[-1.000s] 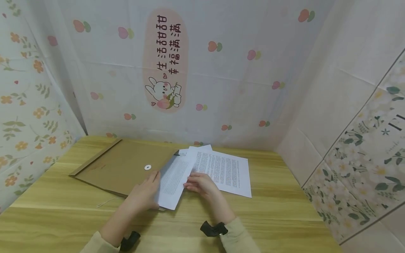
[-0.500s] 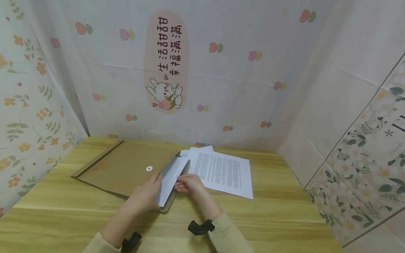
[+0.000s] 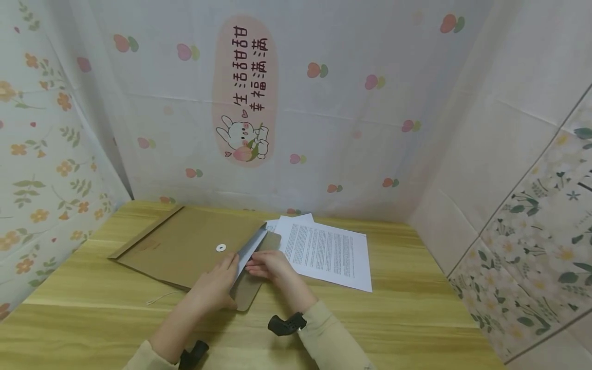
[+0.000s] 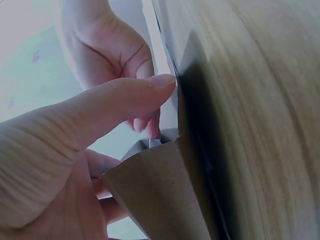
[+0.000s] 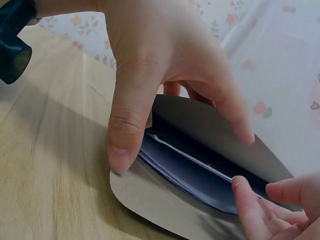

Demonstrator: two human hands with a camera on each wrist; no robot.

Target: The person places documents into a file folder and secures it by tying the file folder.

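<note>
A brown paper envelope (image 3: pixel 194 236) with a white button lies on the table, its mouth facing right and its flap (image 5: pixel 145 210) spread out. My left hand (image 3: pixel 214 282) grips the mouth, with the thumb on the flap side and the fingers over the upper layer, holding it apart. My right hand (image 3: pixel 273 267) has its fingertips at the mouth, pinching the edge of a white sheet of paper (image 3: pixel 250 252) that is mostly inside. In the right wrist view the sheet's edge (image 5: pixel 200 162) shows as a pale line within the dark opening.
Printed sheets (image 3: pixel 328 249) overlap on the wooden table (image 3: pixel 393 318), right of the envelope. A thin string (image 3: pixel 162 297) trails from the envelope's near side. Patterned curtains (image 3: pixel 351 128) enclose the table at the back and sides.
The white sheet has slid left into the envelope, uncovering the flap beneath. My right hand has moved left with it. My left hand has kept its grip on the envelope.
</note>
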